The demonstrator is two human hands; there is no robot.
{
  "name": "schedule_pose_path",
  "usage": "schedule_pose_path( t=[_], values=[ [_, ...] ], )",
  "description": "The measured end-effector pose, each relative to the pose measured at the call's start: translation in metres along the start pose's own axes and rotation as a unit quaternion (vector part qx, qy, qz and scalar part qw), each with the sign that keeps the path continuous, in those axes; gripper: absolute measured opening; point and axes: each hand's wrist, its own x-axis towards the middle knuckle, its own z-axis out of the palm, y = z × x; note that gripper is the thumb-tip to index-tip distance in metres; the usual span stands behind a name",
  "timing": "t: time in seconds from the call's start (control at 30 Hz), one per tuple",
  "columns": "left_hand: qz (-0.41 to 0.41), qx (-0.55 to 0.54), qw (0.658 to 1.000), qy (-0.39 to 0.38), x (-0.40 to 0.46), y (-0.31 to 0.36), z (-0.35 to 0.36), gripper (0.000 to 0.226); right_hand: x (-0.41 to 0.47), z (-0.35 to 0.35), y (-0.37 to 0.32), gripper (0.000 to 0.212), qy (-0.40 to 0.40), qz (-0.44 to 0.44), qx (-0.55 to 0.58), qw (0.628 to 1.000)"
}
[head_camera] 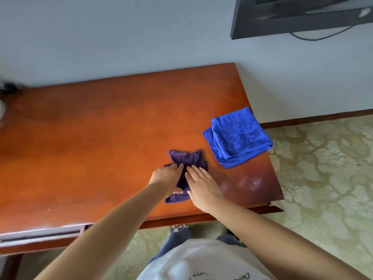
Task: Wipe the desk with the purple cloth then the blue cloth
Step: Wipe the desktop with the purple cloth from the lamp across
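Left hand (165, 177) grips purple cloth (186, 160); right hand (201, 185) flat (blue cloth (238, 136) overhangs edge).

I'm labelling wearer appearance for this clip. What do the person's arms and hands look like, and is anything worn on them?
Both forearms are bare, with no sleeves reaching them. The left hand and right hand wear no gloves, and no rings, watch or bracelets are visible. Fingers show short, unpainted nails. Lower down, a white printed shirt is visible.

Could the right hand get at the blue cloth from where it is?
Probably yes: the right hand lies flat on the purple cloth, and the blue cloth sits just beyond it with bare desk between.
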Motion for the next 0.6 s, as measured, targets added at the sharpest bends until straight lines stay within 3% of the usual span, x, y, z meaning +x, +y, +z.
schedule_pose_path(
  t=[0.13,0.3,0.6],
  values=[
    [0.012,0.066,0.996,0.062,-0.006,-0.009,0.004,0.093,-0.001,0.002,-0.013,0.06,0.006,0.031,0.038,0.999],
    [0.055,0.046,0.997,0.035,-0.005,-0.014,0.017,0.091,-0.003,0.015,-0.021,0.062,-0.009,0.054,0.034,0.998],
    [0.068,0.039,0.996,0.047,-0.009,0.005,0.017,0.095,-0.023,0.02,-0.003,0.063,-0.01,0.017,0.026,0.999]
  ],
)
